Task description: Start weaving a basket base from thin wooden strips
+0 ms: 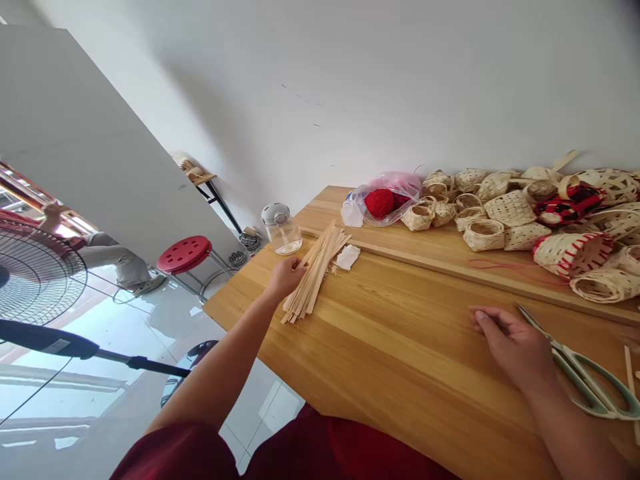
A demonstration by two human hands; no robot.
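Note:
A bundle of thin, pale wooden strips [316, 273] lies fanned on the wooden table [400, 353]. At its left edge is my left hand [286, 277], fingers bent against the strips; whether it grips any of them is hard to tell. My right hand [520, 347] hovers near or rests on the table at the right, its fingers loosely bent and apart, with nothing visible in it. Just beyond that hand lie scissors [580, 377] with pale green handles. A crumpled white paper [348, 257] sits beside the strips.
Many small woven baskets [510, 208] line the wall side, behind a long wooden strip [430, 261]. A plastic bag with red yarn [380, 202] and a clear jar [283, 230] stand farther back. Left of the table are a red stool [185, 254] and a fan [40, 273].

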